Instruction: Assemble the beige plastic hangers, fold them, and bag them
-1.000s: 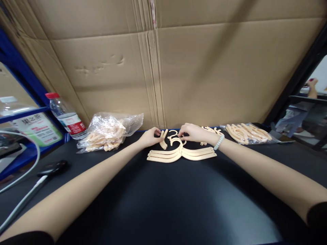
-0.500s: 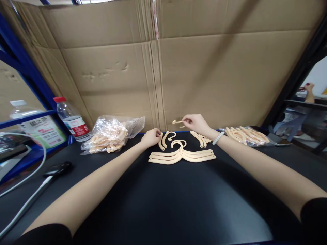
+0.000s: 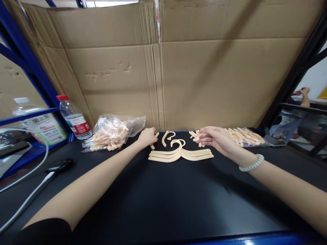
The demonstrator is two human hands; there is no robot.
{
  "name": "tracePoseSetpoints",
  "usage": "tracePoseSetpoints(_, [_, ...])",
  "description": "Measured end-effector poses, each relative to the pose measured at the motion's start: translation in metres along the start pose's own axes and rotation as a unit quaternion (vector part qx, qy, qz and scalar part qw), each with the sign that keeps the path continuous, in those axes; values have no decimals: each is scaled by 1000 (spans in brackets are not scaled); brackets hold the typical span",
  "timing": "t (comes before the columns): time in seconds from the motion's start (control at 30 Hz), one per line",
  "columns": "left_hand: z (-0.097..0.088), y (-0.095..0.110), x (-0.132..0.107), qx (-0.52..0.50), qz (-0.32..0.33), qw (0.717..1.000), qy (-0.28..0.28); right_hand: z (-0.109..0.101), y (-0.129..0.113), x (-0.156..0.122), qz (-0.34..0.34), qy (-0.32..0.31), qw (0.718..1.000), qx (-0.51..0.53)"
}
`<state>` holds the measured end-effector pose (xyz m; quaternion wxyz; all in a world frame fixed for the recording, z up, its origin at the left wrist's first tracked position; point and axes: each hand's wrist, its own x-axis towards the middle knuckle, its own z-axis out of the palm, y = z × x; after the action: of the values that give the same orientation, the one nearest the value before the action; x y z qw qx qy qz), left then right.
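Observation:
My left hand (image 3: 147, 137) is closed around a beige curved hanger arm (image 3: 152, 147), whose ends show past the fingers. Just right of it lie another loose hanger arm (image 3: 165, 139) and a loose hook (image 3: 171, 135). My right hand (image 3: 213, 137), fingers stretched out and slightly apart, is over a group of loose hanger pieces (image 3: 193, 134) and partly hides them. I see nothing held in it. Between the hands, nearer to me, a stack of several beige hangers (image 3: 165, 157) lies flat, hooks pointing away.
A clear bag of hanger parts (image 3: 109, 134) sits at left, another bag (image 3: 246, 136) at right. A red-capped bottle (image 3: 76, 120) and a black device (image 3: 60, 165) with a white cable are farther left. Cardboard (image 3: 204, 78) walls the back. Another person's hand (image 3: 304, 92) shows far right.
My left hand has shifted left, carrying a hanger arm away from its neighbour. My right hand has come down and right over the loose pieces; the hook it held no longer shows in it.

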<state>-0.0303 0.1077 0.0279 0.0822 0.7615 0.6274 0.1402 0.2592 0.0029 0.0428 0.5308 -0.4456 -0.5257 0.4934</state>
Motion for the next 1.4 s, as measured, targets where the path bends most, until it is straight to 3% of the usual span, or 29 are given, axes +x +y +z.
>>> tracePoseSetpoints(0.23, [-11, 13, -8, -79, 21, 997, -5, 9, 8, -6, 44, -21, 998, 36])
tracePoseSetpoints(0.4, [-31, 38, -37, -208, 62, 975, -55, 11, 7, -17, 75, -32, 995, 62])
tracePoseSetpoints(0.5, [-36, 52, -64, -318, 92, 939, -97, 13, 8, -23, 71, -56, 993, 72])
tracePoseSetpoints(0.63, [-19, 61, -101, -437, 98, 888, -102, 19, 12, -29, 76, -77, 992, 65])
tracePoseSetpoints(0.7, [-5, 61, -116, -560, 75, 820, -88, 22, 15, -31, 90, -78, 992, 50])
tracePoseSetpoints(0.77, [7, 60, -126, -596, 75, 795, -78, 24, 18, -32, 99, -85, 991, 39])
tracePoseSetpoints(0.97, [20, 51, -133, -574, 104, 812, -32, 26, 32, -34, 100, -71, 992, 35])
tracePoseSetpoints(1.17, [22, 48, -130, -584, 94, 806, -8, 27, 41, -37, 85, -82, 992, 52])
tracePoseSetpoints(1.4, [23, 47, -128, -589, 82, 804, -5, 25, 41, -37, 16, -118, 992, 44])
